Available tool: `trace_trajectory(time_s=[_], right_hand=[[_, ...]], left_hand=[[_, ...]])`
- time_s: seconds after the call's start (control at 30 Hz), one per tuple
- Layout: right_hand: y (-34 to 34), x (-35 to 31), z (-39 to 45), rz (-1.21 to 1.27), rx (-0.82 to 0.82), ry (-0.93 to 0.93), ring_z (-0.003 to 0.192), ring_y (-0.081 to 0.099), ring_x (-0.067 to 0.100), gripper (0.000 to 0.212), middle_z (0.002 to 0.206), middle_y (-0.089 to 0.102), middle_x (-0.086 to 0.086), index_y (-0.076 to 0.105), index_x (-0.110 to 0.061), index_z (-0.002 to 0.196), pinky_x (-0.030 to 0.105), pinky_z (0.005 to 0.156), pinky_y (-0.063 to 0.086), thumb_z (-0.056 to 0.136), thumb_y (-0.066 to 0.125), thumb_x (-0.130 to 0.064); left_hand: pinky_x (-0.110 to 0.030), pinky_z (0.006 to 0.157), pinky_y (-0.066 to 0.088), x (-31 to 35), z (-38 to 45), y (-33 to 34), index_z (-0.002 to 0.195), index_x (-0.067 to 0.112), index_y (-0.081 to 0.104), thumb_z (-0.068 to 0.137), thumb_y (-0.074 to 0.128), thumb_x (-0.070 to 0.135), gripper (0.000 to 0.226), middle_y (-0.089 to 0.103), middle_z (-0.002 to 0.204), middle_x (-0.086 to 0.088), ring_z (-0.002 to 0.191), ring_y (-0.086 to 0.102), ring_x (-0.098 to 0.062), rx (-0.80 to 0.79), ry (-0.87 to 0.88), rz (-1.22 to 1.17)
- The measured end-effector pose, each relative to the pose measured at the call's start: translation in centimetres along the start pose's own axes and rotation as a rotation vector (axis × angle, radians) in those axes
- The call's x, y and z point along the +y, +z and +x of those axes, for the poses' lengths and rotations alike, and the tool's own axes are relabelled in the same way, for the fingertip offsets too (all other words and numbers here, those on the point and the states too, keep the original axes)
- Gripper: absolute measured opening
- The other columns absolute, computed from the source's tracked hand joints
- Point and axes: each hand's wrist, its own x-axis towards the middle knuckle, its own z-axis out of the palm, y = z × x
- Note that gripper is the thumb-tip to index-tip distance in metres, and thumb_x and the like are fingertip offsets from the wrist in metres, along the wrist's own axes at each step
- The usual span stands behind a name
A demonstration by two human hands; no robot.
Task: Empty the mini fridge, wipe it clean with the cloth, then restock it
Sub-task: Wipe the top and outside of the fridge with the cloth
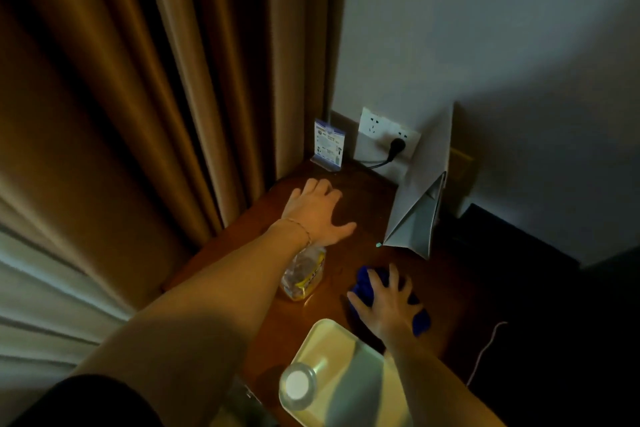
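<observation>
Head view: right hand (386,302), fingers spread, presses the soft, light blue cloth (367,282) near the table's (346,204) right edge, best gathered by bunching; left hand (318,210) lies flat, fingers open.

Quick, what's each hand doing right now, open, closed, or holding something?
Left hand: open, fingers spread, palm down over the wooden tabletop, holding nothing.
Right hand: open, fingers spread, pressing on the blue cloth.

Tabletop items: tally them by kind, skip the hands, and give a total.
Blue cloth: 1
Snack bag: 1
White-capped bottle: 1
Pale tray: 1
Card stand: 1
Paper bag: 1
Total: 6
</observation>
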Motion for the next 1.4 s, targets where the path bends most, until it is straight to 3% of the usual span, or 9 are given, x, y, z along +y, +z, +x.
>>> trace_trajectory(time_s=[0.2,0.33,0.4,0.47,0.63,1.07,1.4], right_hand=[[2.2,0.2,0.9,-0.073,0.065,0.015,0.143,0.011,0.046,0.077,0.162,0.008,0.006,0.022,-0.046,0.148,0.070,0.106,0.025,0.083,0.031,-0.085],[3.4,0.4,1.5,-0.125,0.202,-0.008,0.115,0.048,0.045,0.061,0.138,0.048,0.012,0.055,-0.037,0.130,0.061,0.091,0.043,0.086,0.045,-0.077],[3.7,0.7,2.1,-0.147,0.246,-0.016,0.102,0.054,0.044,0.053,0.123,0.055,0.013,0.063,-0.032,0.119,0.057,0.083,0.047,0.085,0.053,-0.071],[3.3,0.7,2.3,-0.129,0.264,-0.030,0.099,0.055,0.042,0.047,0.118,0.055,0.013,0.064,-0.030,0.115,0.053,0.081,0.048,0.087,0.054,-0.066],[0.7,-0.2,0.4,-0.023,0.214,0.050,0.116,0.049,0.035,0.048,0.129,0.046,0.009,0.053,-0.031,0.127,0.047,0.092,0.043,0.095,0.038,-0.065],[-9.1,-1.3,-13.5,0.142,0.328,0.104,0.123,0.045,0.032,0.059,0.136,0.043,0.005,0.049,-0.034,0.138,0.048,0.099,0.043,0.089,0.047,-0.067],[-5.3,-0.2,-25.6,0.133,0.351,0.005,0.122,0.043,0.028,0.057,0.135,0.040,0.000,0.049,-0.034,0.137,0.045,0.097,0.045,0.090,0.047,-0.066]], left_hand=[[-0.046,0.109,0.035,-1.1,1.5,1.3,0.146,0.025,0.040,0.086,0.045,0.072,0.077,0.037,0.145,-0.002,0.135,0.029,-0.024,-0.045,0.045,0.035],[-0.045,0.107,0.035,-1.0,1.8,2.1,0.145,0.025,0.041,0.086,0.046,0.071,0.075,0.039,0.142,-0.001,0.133,0.030,-0.023,-0.064,0.086,0.040],[-0.044,0.107,0.035,-0.8,1.6,2.4,0.145,0.025,0.041,0.087,0.046,0.070,0.074,0.039,0.141,-0.001,0.132,0.031,-0.023,-0.069,0.110,0.049],[-0.044,0.106,0.035,-0.9,1.2,2.5,0.145,0.025,0.041,0.087,0.047,0.070,0.074,0.039,0.141,0.000,0.132,0.031,-0.022,-0.074,0.120,0.045],[-0.043,0.105,0.036,-0.7,-0.1,1.3,0.143,0.026,0.044,0.086,0.045,0.071,0.073,0.040,0.140,0.001,0.130,0.032,-0.021,-0.051,0.118,0.023],[-0.044,0.104,0.039,4.3,-5.8,-4.6,0.140,0.026,0.047,0.084,0.048,0.069,0.071,0.043,0.136,-0.001,0.129,0.035,-0.022,0.054,0.228,-0.114],[-0.044,0.104,0.039,8.4,-16.8,-3.6,0.142,0.030,0.045,0.085,0.043,0.074,0.072,0.041,0.140,0.000,0.132,0.034,-0.022,0.036,0.228,-0.132]])
